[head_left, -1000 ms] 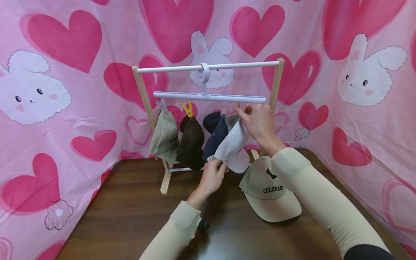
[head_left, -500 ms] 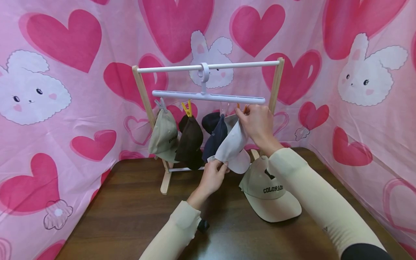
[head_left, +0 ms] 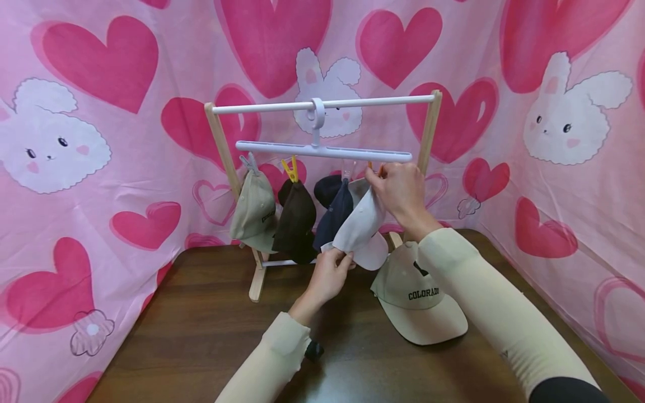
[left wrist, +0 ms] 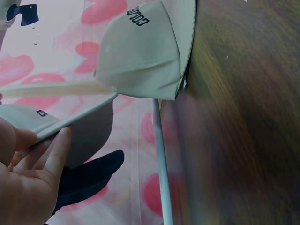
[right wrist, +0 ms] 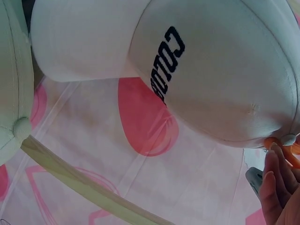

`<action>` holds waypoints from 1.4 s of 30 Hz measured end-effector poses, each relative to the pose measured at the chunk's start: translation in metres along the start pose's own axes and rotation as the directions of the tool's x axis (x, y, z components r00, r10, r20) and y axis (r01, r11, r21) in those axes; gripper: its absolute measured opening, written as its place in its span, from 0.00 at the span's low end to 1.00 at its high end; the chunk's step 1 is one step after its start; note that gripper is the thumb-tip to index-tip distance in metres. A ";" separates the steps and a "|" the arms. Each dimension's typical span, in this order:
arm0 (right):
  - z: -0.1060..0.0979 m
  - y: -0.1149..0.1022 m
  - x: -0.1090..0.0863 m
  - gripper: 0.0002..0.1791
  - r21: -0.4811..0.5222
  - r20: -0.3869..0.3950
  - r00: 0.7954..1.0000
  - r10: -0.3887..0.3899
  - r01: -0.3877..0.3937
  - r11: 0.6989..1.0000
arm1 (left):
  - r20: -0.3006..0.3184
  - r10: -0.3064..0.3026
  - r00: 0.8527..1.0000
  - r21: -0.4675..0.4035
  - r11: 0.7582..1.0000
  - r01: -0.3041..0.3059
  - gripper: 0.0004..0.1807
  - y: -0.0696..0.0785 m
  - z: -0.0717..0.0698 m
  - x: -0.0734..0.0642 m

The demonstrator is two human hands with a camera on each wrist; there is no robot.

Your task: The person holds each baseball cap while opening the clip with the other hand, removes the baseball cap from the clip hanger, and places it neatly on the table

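Observation:
A white baseball cap (head_left: 359, 224) hangs crown up at the right end of the white hanger (head_left: 327, 151). My left hand (head_left: 326, 279) pinches its lower edge between thumb and fingers; the left wrist view shows the fingers (left wrist: 58, 150) under that edge. At the cap's top, my right hand (head_left: 401, 189) pinches an orange clothespin (right wrist: 271, 142) beside the crown button (right wrist: 288, 139). To the left hang a navy cap (head_left: 335, 215), a dark brown cap (head_left: 296, 221) under a yellow clothespin (head_left: 290, 169), and a beige cap (head_left: 252, 210) under a grey clothespin (head_left: 250, 164).
A beige cap lettered COLORADO (head_left: 414, 280) lies on the brown wooden table (head_left: 201, 336) at the right, below my right forearm. The hanger hooks over the white top bar (head_left: 373, 102) of a wooden-legged rack. A pink heart-print cloth (head_left: 126, 224) surrounds the table.
The hanger and the hanging caps sway very slightly. Both hands keep their grips in nearly the same places.

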State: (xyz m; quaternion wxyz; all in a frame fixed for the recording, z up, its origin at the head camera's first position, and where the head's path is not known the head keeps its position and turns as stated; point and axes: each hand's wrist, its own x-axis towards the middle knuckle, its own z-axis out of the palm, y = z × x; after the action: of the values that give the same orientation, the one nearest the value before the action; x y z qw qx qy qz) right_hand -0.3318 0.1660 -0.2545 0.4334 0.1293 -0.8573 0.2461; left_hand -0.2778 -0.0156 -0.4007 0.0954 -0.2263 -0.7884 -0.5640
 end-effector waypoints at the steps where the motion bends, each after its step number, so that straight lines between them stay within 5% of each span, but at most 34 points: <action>1: 0.000 0.000 0.000 0.21 -0.006 0.000 1.000 -0.007 0.007 1.000 | -0.001 0.001 1.000 0.006 1.000 -0.001 0.11 0.000 0.000 0.000; 21: -0.002 0.000 0.000 0.20 -0.001 0.049 0.997 -0.054 0.054 0.999 | -0.041 0.002 0.999 0.020 1.000 -0.001 0.10 -0.004 -0.004 -0.001; 42: -0.002 -0.005 0.002 0.17 -0.011 0.093 0.994 -0.050 0.052 0.999 | -0.060 -0.034 0.998 -0.077 0.997 0.030 0.11 -0.004 -0.008 -0.005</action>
State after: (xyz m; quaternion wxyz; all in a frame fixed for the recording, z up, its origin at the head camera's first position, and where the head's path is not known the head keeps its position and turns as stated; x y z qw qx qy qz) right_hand -0.3291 0.1626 -0.2505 0.4004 0.1595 -0.8744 0.2229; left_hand -0.2764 -0.0254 -0.4035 0.1018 -0.1997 -0.7667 -0.6017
